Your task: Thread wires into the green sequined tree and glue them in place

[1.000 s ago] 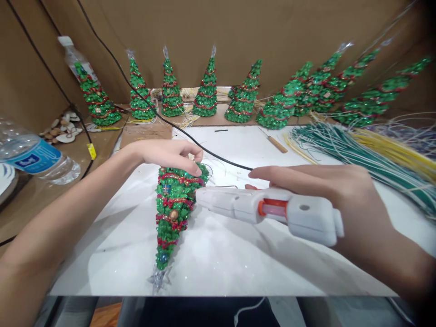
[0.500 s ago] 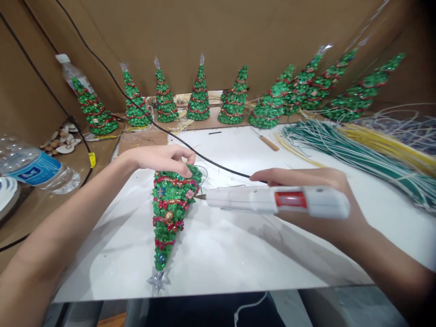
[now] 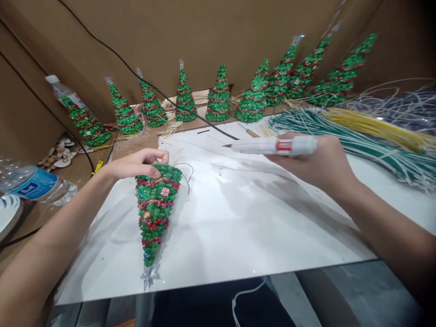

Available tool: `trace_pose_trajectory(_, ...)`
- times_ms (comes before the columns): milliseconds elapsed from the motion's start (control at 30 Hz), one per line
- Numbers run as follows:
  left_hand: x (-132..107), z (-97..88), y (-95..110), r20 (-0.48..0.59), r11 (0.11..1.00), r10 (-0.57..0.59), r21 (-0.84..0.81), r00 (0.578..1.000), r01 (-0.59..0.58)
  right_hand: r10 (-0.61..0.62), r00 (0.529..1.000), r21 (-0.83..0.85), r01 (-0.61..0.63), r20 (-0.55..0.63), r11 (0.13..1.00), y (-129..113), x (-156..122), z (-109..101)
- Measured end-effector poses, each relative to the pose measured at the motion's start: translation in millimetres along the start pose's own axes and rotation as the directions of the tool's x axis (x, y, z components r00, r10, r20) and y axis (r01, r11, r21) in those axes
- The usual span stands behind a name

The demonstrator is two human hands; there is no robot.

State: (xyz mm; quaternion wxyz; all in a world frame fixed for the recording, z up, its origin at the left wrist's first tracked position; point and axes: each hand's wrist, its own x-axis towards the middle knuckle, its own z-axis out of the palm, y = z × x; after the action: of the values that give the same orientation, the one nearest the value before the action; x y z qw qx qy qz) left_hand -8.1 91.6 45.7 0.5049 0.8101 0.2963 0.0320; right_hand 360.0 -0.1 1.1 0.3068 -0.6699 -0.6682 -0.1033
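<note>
A small green glitter tree (image 3: 155,213) with red garland lies on its side on the white sheet (image 3: 238,227), its silver star pointing toward me. My left hand (image 3: 136,164) pinches the wide base end of this tree. My right hand (image 3: 320,161) grips a white glue gun (image 3: 272,146) with a red window, held level above the sheet with its nozzle pointing left, well apart from the tree.
A row of several finished green trees (image 3: 218,95) stands along the cardboard back wall. Bundles of green and yellow strands (image 3: 368,131) lie at the right. A water bottle (image 3: 30,184) lies at the left, with wooden discs (image 3: 61,152) behind it. A black cord (image 3: 143,79) crosses the back.
My right hand has lifted the glue gun away from the tree's base, moving it up and to the right. My left hand stays on the tree's base.
</note>
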Motion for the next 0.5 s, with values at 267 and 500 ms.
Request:
trace_pose_trajectory(267, -12, 2.5, -12, -0.115, 0.988, -0.021, -0.155, 0.993, 0.003, -0.135, 0.929, -0.270, 0.235, 0.344, 0.934, -9, 4, 10)
trace_pose_trajectory(500, -14, 4.2, -17, -0.143, 0.970, -0.045, -0.241, 0.989, 0.009, -0.182, 0.934, -0.279, 0.271, 0.306, 0.921, 5, 1, 34)
